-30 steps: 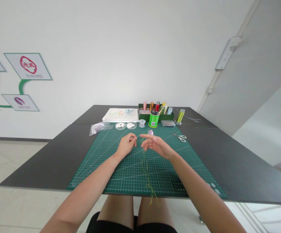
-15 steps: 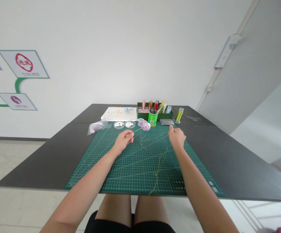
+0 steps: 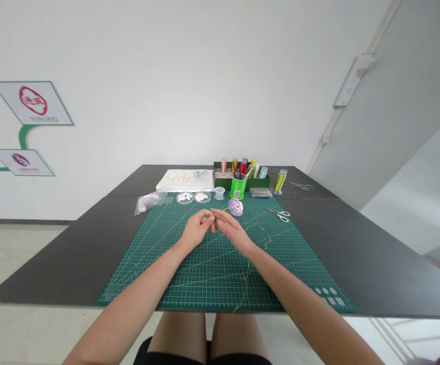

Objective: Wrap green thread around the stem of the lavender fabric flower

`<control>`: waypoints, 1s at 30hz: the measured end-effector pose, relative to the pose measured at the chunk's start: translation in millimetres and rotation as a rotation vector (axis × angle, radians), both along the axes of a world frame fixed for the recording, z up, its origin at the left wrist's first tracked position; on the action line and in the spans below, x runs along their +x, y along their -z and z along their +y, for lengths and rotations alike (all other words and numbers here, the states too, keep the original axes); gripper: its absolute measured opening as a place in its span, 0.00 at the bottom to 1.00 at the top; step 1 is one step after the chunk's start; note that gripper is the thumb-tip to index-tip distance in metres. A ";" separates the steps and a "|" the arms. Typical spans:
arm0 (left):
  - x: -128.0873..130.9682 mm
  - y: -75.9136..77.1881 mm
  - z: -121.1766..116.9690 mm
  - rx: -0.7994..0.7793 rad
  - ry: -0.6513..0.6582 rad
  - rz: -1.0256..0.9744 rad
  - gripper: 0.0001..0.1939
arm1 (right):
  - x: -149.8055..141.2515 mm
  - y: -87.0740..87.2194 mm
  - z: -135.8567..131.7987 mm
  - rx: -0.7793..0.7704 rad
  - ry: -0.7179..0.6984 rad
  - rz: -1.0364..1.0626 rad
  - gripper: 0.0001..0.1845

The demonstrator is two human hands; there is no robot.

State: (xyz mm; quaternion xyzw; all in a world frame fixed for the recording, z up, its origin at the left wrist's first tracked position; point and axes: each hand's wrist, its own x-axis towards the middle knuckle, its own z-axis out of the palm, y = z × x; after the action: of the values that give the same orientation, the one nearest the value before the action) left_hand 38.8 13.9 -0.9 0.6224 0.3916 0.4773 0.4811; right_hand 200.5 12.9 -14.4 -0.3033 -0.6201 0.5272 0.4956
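Observation:
A pale purple flower [image 3: 236, 207] on a thin yellow-green stem rises to the right of my hands, above the mat. My left hand [image 3: 199, 227] pinches the stem's lower part between thumb and fingers. Meeting it from the right, my right hand [image 3: 233, 230] has its fingertips closed at the same stem, beside the left thumb; its fingers partly hide the stem. A loose yellow-green thread [image 3: 247, 276] trails over the green cutting mat [image 3: 189, 284] to the front edge. Small scissors with white handles [image 3: 281, 216] lie on the mat's right side.
Behind the hands stand a green can with tools [image 3: 238, 187], a small clear cup [image 3: 220, 193] and two round dishes of white pieces [image 3: 202, 196]. Farther back are a green box of thread spools [image 3: 258, 181] and a white slab [image 3: 185, 180]. A yellow-green spool [image 3: 279, 181] stands right.
My right hand has moved left from the mat's right side to the stem in my left hand. Scissors now show where it was. The flower has shifted slightly right and lower.

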 end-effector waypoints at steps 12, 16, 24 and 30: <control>25.2 14.2 -16.0 0.040 -0.162 0.092 0.11 | -6.1 -0.1 -5.0 -0.159 0.369 0.132 0.18; 25.3 15.4 -14.2 -0.002 -0.169 0.065 0.11 | -8.0 -0.4 -3.9 -0.156 0.395 0.142 0.16; 16.9 14.0 -6.1 -0.117 -0.078 -0.080 0.14 | -0.5 -2.4 -4.5 -0.193 0.368 0.112 0.17; 13.1 15.2 -4.9 -0.257 -0.009 -0.110 0.18 | 1.5 -4.0 -3.7 -0.205 0.338 0.077 0.18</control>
State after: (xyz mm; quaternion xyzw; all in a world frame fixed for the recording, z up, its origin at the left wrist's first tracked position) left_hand 51.9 8.9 -16.1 0.5266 0.4252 0.4588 0.5756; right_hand 202.0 9.2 -10.4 -0.4315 -0.4839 0.5082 0.5668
